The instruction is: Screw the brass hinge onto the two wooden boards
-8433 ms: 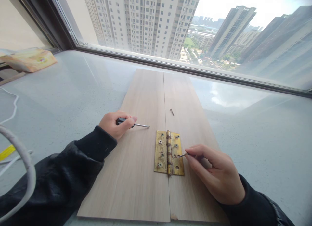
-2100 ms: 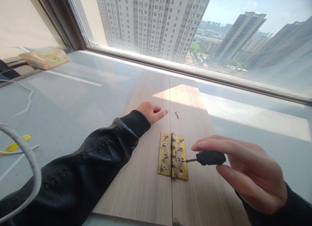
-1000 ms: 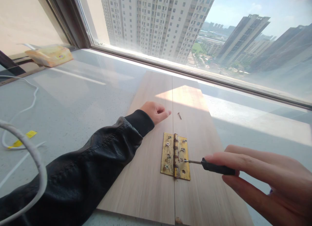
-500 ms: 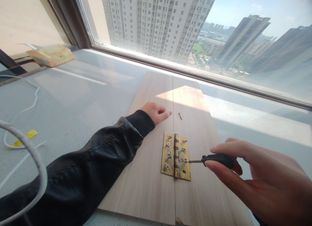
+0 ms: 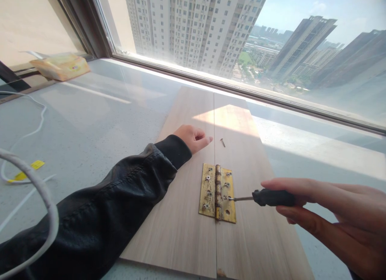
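My right hand (image 5: 328, 215) grips the black handle of a screwdriver (image 5: 273, 197) between thumb and fingers. Its metal tip meets a screw (image 5: 229, 198) in the right leaf of a worn brass hinge (image 5: 217, 193). The hinge lies across the seam between two pale wooden boards (image 5: 241, 239), with several other screws standing in its holes; the lowest hole on the right leaf shows no screw. My left hand (image 5: 194, 138) rests on the left board above the hinge, fingers curled inward; whether they hold anything is hidden. A loose screw (image 5: 222, 143) lies on the right board near it.
The boards lie on a pale speckled sill (image 5: 99, 111) beneath a large window. A white cable (image 5: 50, 215) loops at the left, by a yellow tag (image 5: 30, 170). A tissue pack (image 5: 60, 66) sits in the back left corner.
My right hand has shifted its grip on the screwdriver, fingers now straighter and farther back on the handle. The tip stays at the same screw. My left hand has not moved.
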Demonstrator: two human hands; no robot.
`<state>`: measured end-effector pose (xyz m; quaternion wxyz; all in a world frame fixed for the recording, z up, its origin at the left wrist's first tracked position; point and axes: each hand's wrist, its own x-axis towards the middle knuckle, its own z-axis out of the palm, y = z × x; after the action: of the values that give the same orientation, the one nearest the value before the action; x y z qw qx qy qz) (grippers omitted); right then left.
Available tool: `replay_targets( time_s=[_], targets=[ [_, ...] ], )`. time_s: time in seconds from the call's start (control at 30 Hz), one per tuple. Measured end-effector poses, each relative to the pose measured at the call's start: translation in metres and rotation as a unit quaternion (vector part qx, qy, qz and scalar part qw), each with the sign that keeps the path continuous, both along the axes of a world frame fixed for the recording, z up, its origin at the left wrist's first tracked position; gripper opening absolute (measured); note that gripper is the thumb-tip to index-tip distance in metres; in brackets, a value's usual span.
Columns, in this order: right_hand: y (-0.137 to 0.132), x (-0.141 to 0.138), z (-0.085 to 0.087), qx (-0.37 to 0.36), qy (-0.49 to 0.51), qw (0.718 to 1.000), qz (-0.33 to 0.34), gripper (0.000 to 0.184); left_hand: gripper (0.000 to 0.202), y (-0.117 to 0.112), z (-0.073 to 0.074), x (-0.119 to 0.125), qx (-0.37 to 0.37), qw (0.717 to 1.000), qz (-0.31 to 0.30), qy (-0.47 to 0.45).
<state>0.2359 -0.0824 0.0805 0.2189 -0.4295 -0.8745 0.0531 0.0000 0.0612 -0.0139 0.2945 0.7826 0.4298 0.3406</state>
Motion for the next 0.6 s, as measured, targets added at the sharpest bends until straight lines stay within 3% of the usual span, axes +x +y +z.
replay_targets(
  time_s=[0.27,0.47,0.6],
  targets=[
    [-0.004,-0.014,-0.006,0.017,-0.040,0.999,-0.019,0.011,0.042,0.000,-0.001,0.000,0.006,1.000,0.002,-0.003],
    [-0.007,-0.026,-0.008,0.077,-0.058,0.993,-0.073,0.028,0.040,-0.001,0.000,0.000,0.003,1.000,0.004,0.000],
    [-0.004,-0.028,-0.008,0.061,-0.026,0.995,-0.080,0.010,0.041,-0.001,0.000,0.000,0.003,1.000,0.003,-0.002]
  ],
)
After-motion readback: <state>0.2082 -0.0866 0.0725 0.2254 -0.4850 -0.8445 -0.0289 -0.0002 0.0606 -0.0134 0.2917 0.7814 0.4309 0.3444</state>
